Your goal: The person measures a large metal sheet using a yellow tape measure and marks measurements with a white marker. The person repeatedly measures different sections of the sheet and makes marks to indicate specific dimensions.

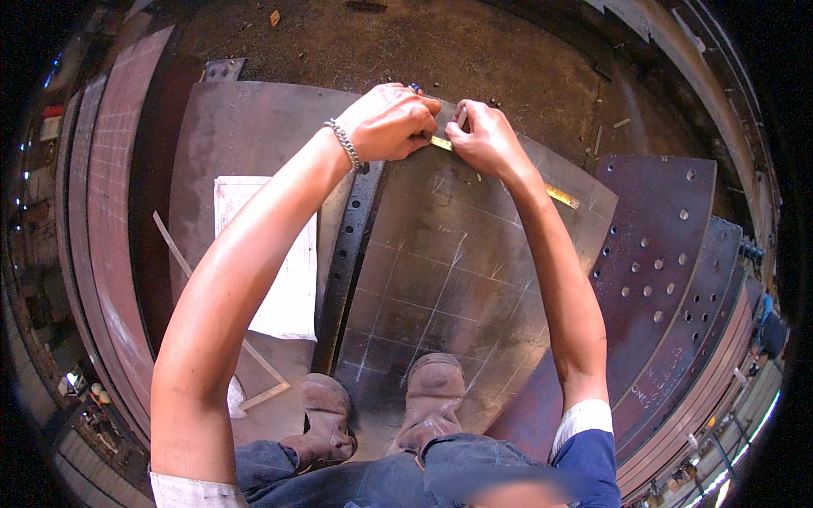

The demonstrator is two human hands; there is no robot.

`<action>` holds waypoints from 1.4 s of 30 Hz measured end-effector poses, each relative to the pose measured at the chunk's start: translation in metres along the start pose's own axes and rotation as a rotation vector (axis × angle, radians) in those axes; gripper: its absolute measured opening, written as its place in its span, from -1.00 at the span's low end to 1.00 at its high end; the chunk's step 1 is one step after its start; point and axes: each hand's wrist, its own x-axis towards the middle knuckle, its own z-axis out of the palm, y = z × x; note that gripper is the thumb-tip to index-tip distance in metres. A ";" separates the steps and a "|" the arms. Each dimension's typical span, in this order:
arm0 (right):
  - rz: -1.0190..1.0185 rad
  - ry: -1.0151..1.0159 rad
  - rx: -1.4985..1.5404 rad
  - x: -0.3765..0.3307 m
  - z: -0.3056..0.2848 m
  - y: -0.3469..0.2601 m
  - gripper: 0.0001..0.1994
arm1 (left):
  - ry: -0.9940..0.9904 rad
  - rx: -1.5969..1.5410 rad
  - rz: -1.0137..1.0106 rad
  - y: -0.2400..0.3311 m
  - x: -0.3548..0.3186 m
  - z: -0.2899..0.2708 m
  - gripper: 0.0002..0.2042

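Single head-worn fisheye view, looking steeply down, close over steel plate (440, 279), boots (432, 394) at lower edge

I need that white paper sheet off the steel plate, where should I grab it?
Take the white paper sheet by its lower corner, coming from the side near the left boot. It lies flat on the steel plate, but that corner looks slightly lifted and clear of the left forearm.

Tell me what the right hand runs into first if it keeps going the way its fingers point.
The right hand points toward the left hand along the yellow ruler on the marked steel plate. It would likely meet the left hand's fingertips first; the two look almost touching, though depth is unclear.
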 end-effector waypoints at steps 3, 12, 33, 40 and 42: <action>-0.242 0.281 -0.057 0.008 0.012 -0.005 -0.80 | 0.060 -0.008 0.061 -0.004 -0.002 0.001 -0.86; 0.160 0.093 0.451 0.000 0.008 0.027 -0.78 | 0.053 -0.016 0.046 -0.002 -0.001 0.005 -0.90; 0.125 0.133 0.210 -0.005 0.017 0.017 -0.73 | 0.051 -0.034 0.026 -0.004 -0.001 0.006 -0.89; -0.093 0.568 -0.217 -0.004 0.032 0.004 -0.81 | 0.054 -0.032 0.030 -0.005 0.001 0.006 -0.89; -0.078 0.663 -0.105 -0.007 0.023 0.005 -0.83 | 0.053 -0.029 0.033 -0.005 0.001 0.005 -0.89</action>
